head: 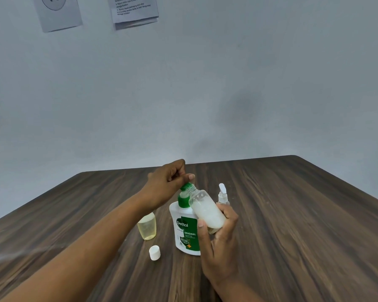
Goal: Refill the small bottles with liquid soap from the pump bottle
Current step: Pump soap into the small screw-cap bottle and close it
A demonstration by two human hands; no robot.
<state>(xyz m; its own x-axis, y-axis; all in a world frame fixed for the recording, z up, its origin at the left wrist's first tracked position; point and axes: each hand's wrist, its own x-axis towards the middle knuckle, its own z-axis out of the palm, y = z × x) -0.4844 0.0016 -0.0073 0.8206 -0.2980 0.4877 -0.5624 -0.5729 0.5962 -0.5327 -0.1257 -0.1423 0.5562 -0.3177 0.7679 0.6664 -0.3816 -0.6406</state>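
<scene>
Left hand (166,182) grips pump bottle (184,227), right hand (220,243) small bottle (207,210) (tilted)

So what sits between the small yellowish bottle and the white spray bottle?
The white-and-green Dettol pump bottle and the tilted clear bottle of milky soap that the right hand holds; head view.

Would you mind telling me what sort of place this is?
Probably a shared workroom or office, though I can't be sure: a wood-grain table stands against a plain grey wall, and printed notices, one a list of instructions, are stuck to that wall.
</scene>
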